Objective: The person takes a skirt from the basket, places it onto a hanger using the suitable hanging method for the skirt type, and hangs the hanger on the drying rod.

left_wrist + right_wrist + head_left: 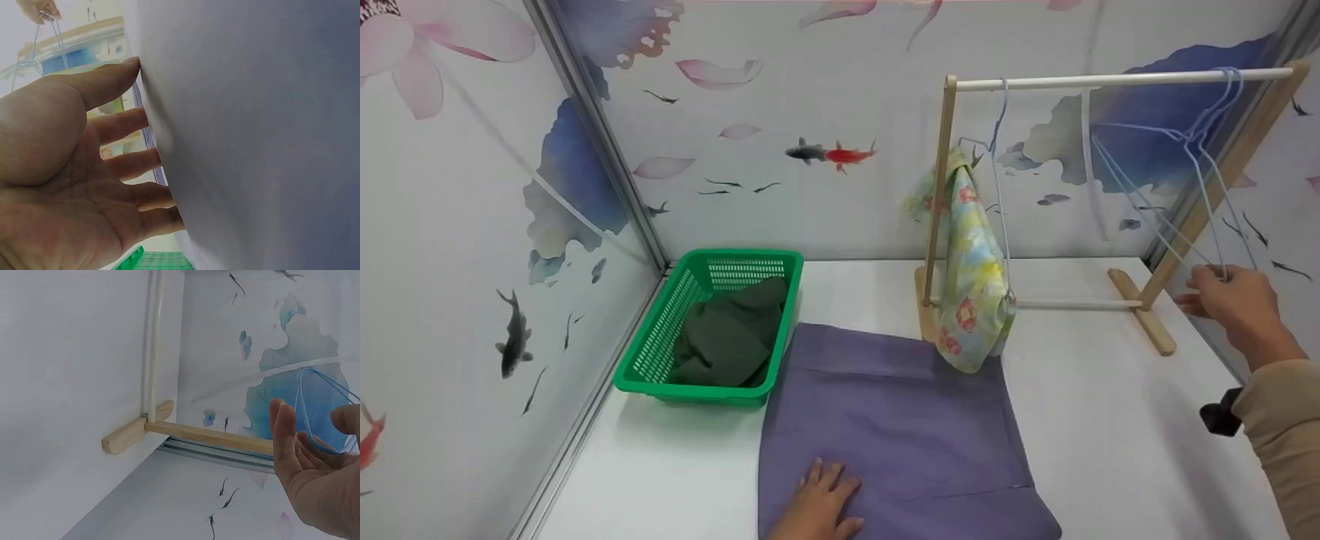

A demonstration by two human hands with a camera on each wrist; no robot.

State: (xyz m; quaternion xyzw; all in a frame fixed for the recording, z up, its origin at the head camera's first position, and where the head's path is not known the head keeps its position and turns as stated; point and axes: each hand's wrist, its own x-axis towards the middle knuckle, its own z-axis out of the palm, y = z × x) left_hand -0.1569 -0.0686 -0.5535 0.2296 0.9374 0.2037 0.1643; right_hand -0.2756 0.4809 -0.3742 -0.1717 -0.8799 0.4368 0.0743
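Observation:
A purple cloth lies spread on the white table. My left hand rests on its near left part with the fingers apart; in the left wrist view the fingertips of that hand touch the fabric. At the right, my right hand grips the lower corner of light-blue wire hangers that hang from the rack's white rod. The right wrist view has blue wire passing between thumb and fingers of the right hand. How many wires it holds is hard to tell.
A floral cloth hangs on another hanger at the rack's left end, its lower tip over the purple cloth. The rack has wooden feet. Dark green cloth lies in a green basket at left. Printed walls enclose the table.

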